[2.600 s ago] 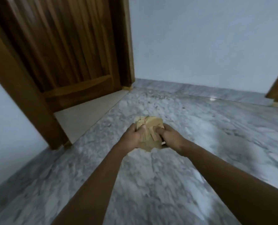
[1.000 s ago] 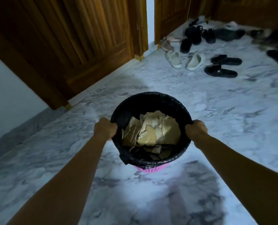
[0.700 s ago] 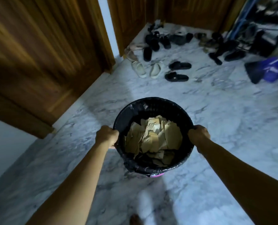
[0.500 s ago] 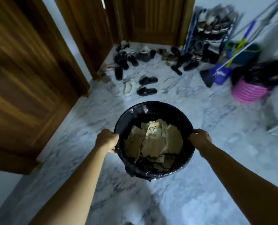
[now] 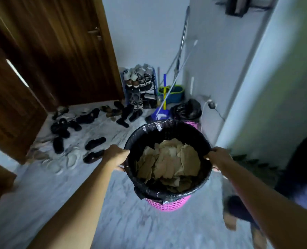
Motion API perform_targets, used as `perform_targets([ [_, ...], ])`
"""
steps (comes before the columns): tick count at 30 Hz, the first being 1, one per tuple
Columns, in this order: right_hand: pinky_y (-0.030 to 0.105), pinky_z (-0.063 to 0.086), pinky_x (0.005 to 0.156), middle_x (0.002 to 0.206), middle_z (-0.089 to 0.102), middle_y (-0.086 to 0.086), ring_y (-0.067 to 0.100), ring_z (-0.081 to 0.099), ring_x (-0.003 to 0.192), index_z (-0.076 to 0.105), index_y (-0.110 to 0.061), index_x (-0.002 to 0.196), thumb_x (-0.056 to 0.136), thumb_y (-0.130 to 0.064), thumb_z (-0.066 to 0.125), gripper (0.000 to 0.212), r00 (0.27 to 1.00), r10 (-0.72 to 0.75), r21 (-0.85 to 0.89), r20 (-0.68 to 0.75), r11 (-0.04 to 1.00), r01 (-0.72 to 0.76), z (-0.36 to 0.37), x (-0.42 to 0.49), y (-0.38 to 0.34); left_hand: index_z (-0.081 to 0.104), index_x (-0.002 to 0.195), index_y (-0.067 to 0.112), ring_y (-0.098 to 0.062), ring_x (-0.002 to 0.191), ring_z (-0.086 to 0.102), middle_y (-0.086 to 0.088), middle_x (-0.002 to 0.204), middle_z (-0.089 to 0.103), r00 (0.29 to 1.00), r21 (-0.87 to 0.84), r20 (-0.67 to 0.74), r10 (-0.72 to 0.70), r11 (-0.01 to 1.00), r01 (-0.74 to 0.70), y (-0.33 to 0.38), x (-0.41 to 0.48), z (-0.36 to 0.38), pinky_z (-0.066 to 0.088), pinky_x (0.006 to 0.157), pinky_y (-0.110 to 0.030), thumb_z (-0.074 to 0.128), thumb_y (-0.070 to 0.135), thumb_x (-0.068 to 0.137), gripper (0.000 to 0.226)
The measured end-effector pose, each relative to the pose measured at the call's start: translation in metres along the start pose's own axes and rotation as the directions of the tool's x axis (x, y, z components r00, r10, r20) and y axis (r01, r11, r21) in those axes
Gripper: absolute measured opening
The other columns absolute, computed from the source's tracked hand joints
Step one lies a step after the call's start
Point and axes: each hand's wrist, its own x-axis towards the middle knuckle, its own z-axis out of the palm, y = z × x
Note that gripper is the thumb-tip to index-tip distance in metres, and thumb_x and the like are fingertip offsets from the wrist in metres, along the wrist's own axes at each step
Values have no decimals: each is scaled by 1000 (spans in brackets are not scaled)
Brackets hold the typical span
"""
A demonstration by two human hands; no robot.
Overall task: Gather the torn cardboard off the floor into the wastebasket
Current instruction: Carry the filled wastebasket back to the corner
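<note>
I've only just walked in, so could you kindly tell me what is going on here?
A person holds a round pink plastic wastebasket, lined with a black plastic bag, by its rim: the left hand grips one side and the right hand the other. Torn pieces of brown cardboard lie piled inside it. No cardboard shows on the grey marble floor; ahead are loose shoes and a shoe rack.

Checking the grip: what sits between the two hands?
In the head view, the wastebasket, holding torn cardboard, fills the gap; the left hand and right hand grip opposite sides of its rim.
</note>
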Motion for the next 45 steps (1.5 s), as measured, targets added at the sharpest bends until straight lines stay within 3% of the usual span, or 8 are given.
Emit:
perform_targets([
  [8,54,61,77,81,72,17,38,71,81,71,-10,82,53,-21,59,33,985,124,119,-119,987,-110,-53,169,35,63,93,0,-29,66,71,-14,83,67,992,85,85,95,991,-102,121,83,92,60,51,-34,60,18,91,18],
  [12,48,61,76,81,71,13,33,71,81,69,-10,85,60,-18,63,27,966,231,147,-116,966,-214,-56,207,18,64,94,-3,-35,71,72,-21,92,70,983,103,158,91,989,-108,162,159,126,62,63,-49,59,18,89,22],
  [19,41,61,62,81,72,16,33,71,75,74,-11,86,67,-10,65,20,932,335,165,-138,936,-312,-56,302,3,64,105,-2,-35,72,72,-20,100,67,962,245,271,26,965,-95,232,280,194,61,54,-41,58,18,90,26],
  [24,54,62,71,88,71,18,37,71,83,72,-6,88,64,-19,61,30,887,451,212,-99,880,-424,-51,396,17,62,107,0,-32,70,71,-18,94,65,951,315,308,-28,946,-74,261,365,263,61,54,-37,58,21,93,26],
  [30,46,59,75,86,69,21,38,69,84,68,-1,91,68,-12,54,30,818,574,171,-48,811,-559,-9,558,88,63,102,-2,-32,81,69,-21,97,68,936,348,319,-148,937,30,250,511,384,62,63,-43,60,24,91,28],
  [34,33,52,62,92,68,23,38,68,85,68,-2,100,81,-8,53,24,795,606,103,-30,793,-601,35,655,142,63,108,-2,-33,91,67,-21,101,67,914,361,341,-222,928,91,217,606,462,62,62,-41,61,27,88,35],
  [39,51,59,84,104,67,24,41,66,95,61,3,115,79,-21,60,43,771,636,80,36,767,-637,92,761,211,60,116,0,-32,95,66,-20,106,66,918,332,311,-245,933,136,180,691,536,58,58,-33,63,27,86,40],
  [45,45,56,86,105,67,21,38,64,98,62,2,115,86,-22,58,38,833,550,26,-53,835,-550,119,824,229,59,124,4,-29,98,65,-16,112,66,947,233,262,-183,965,122,169,741,575,60,79,-41,64,37,82,53],
])
